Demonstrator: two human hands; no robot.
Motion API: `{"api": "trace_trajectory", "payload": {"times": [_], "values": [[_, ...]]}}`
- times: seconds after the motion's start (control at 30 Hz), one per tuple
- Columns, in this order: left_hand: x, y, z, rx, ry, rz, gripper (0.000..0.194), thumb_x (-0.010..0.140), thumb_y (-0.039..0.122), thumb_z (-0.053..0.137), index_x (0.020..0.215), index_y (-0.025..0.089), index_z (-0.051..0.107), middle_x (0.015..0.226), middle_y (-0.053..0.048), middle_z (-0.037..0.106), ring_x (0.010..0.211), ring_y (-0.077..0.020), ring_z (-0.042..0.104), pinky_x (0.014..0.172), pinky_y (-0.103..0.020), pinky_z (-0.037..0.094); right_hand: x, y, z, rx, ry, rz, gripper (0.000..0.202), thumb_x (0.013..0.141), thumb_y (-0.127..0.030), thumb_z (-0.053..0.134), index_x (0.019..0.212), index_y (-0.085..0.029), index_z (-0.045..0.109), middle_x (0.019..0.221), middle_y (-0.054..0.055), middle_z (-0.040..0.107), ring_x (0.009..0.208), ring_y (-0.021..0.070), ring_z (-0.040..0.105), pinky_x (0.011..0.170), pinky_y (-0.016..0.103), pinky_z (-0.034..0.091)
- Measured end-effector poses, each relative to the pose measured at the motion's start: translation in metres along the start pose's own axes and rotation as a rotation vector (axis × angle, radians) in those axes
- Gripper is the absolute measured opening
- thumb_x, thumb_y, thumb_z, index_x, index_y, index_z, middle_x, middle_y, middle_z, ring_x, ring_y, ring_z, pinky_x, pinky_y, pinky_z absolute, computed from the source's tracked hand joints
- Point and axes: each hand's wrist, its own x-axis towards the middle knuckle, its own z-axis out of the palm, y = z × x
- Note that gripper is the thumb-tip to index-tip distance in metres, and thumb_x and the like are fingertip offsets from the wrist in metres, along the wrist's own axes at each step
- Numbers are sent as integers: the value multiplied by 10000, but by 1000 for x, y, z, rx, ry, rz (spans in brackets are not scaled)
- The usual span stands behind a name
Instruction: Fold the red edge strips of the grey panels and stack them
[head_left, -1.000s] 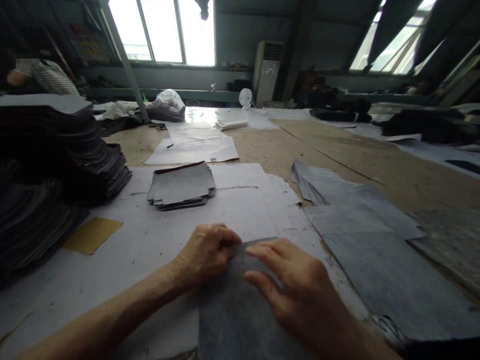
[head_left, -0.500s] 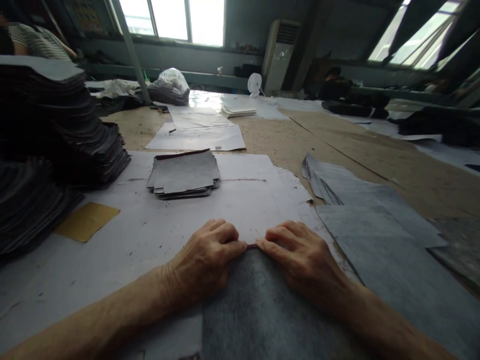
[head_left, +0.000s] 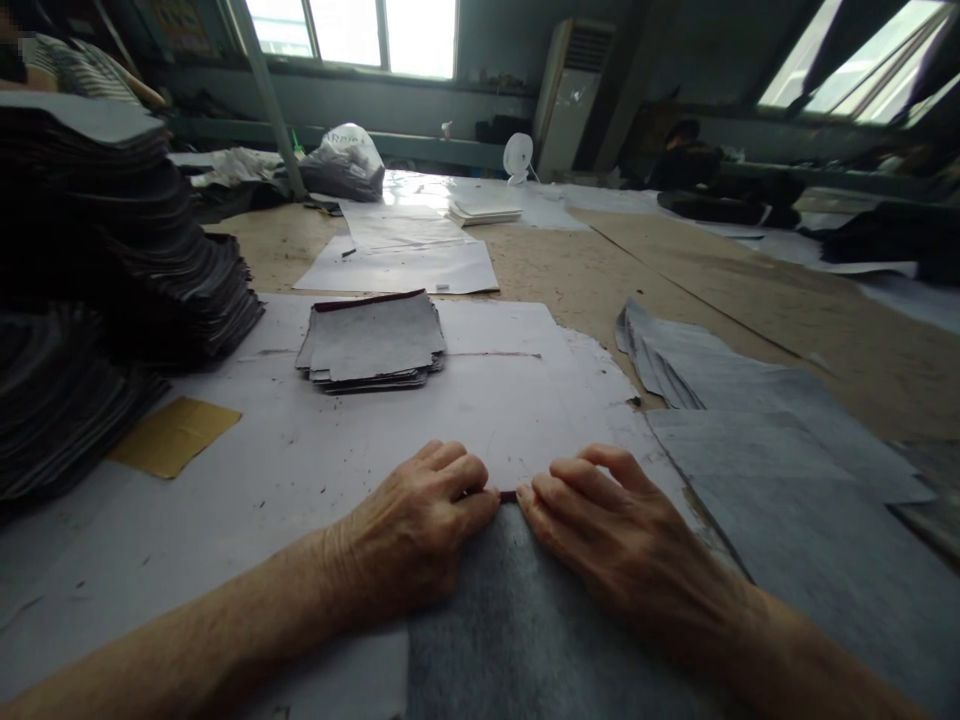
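Both hands down on the grey sheet [head_left: 517,630], at its far edge, near the bottom centre of the view. Left hand [head_left: 409,530] curled, fingertips [head_left: 480,497] pinching the sheet's edge. Right hand [head_left: 622,545] likewise, fingers [head_left: 544,495] bent onto the same edge, just beside the left fingertips, almost touching. A thin dark red strip [head_left: 508,495] shows at the edge between the two hands. Both grips are closed on the sheet edge; thumbs hidden, so how deep the pinch goes is unclear.

The sheet lies flat on white paper [head_left: 300,470] covering the table [head_left: 675,300].

Around it:
- small stack [head_left: 371,342] of cut grey pieces, ahead of the hands, well apart
- tall dark pile [head_left: 112,280] of pieces at far left
- yellow card [head_left: 172,435] flat on the paper, near the pile's foot
- large grey sheets [head_left: 750,430] fanned out to the right, overlapping
- more white sheets [head_left: 405,262] farther up the table
- bag [head_left: 341,160] and small fan [head_left: 517,157] at the far end
- another person's striped sleeve [head_left: 67,60] top left, behind the pile
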Motion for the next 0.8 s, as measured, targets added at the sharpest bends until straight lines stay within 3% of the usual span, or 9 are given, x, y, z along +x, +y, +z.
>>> {"api": "trace_trajectory", "payload": {"times": [0.23,0.43,0.6,0.8], "values": [[0,-2,-1,-39,-50,13,264,695,-2,401,851,112,581,793,-60,520,738,-169,420,694,-332,410,9,-8,6,110,62,111,251,871,-84,381,853,-67,631,817,91,591,778,182,498,711,355,429],[-2,-5,-1,-53,-101,36,252,743,-2,383,868,120,564,808,-54,518,746,-165,414,713,-333,406,5,-12,7,87,65,150,263,871,-86,379,998,-69,609,820,89,601,764,188,507,699,365,425],[-5,-8,-5,-54,-147,55,282,776,14,384,983,115,547,849,-63,523,785,-172,433,736,-342,416,9,-12,8,59,20,129,228,859,-94,403,817,-105,627,729,40,572,713,167,482,753,378,403],[-22,-15,-16,-93,-3,34,352,787,-11,367,1057,139,538,838,-64,534,745,-142,465,656,-274,442,8,-13,9,29,25,121,238,870,-103,388,869,-115,626,787,37,593,801,174,495,862,410,354]]}}
